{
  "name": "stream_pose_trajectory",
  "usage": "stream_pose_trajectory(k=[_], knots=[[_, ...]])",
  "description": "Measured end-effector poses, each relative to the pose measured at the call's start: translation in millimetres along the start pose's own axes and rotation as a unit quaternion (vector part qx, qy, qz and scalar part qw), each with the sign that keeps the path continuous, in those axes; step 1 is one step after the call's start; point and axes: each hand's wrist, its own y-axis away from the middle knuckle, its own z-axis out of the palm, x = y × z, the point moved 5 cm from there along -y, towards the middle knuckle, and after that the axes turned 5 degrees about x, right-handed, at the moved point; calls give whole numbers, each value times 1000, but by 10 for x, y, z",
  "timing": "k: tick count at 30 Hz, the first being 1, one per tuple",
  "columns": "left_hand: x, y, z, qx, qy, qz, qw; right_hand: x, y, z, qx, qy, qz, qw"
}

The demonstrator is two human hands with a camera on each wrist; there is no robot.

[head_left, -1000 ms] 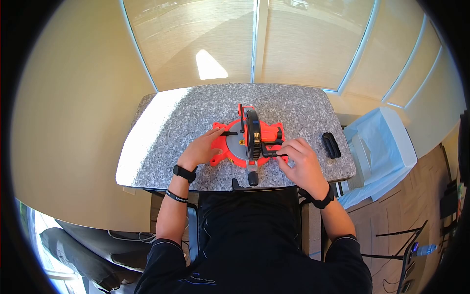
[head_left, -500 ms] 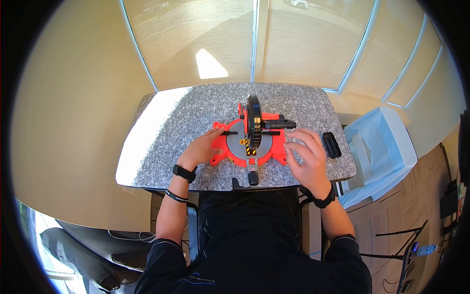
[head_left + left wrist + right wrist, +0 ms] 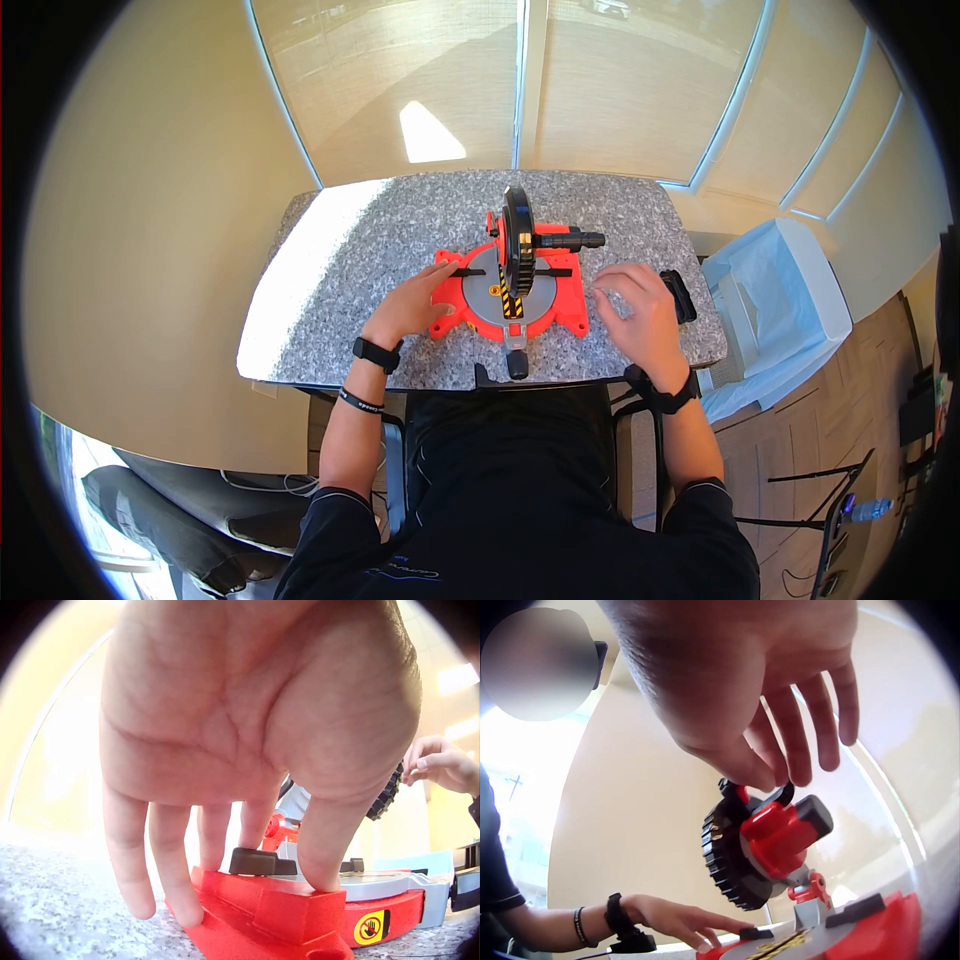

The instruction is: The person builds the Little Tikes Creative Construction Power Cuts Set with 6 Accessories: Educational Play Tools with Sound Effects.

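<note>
A toy miter saw [image 3: 510, 290] in red and black stands on the granite-patterned table. Its black blade guard [image 3: 518, 235] is raised, baring the grey round plate [image 3: 540, 295] with its yellow-and-black stripe. My left hand [image 3: 405, 302] rests on the left wing of the red base [image 3: 270, 907], fingers extended and the thumb on its top. To the right of the saw, my right hand [image 3: 642, 315] hovers with loosely bent fingers and nothing in it, apart from the black handle [image 3: 572, 240]. The right wrist view has its fingertips overlapping the saw head [image 3: 780, 832].
A black ribbed object [image 3: 682, 297] lies beside my right hand, partly hidden by it. A bin with a light blue liner [image 3: 790, 300] stands off the table's right edge. Blinds-covered windows [image 3: 620, 100] rise behind the table.
The saw head has swung up and back from its lowered position. My right hand has come off its handle and moved right. My left hand has stayed on the base.
</note>
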Motion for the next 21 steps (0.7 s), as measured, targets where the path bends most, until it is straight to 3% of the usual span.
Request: stream_pose_trajectory(k=[11,13,21], knots=[[-13,5,-5,-1,8,14,1000,930,214,-295,-116,112,135,978],[-35,6,13,-6,14,20,1000,1219,334,-330,-138,126,192,963],[-86,4,46,-8,22,20,1000,1959,687,-501,-197,200,283,917]])
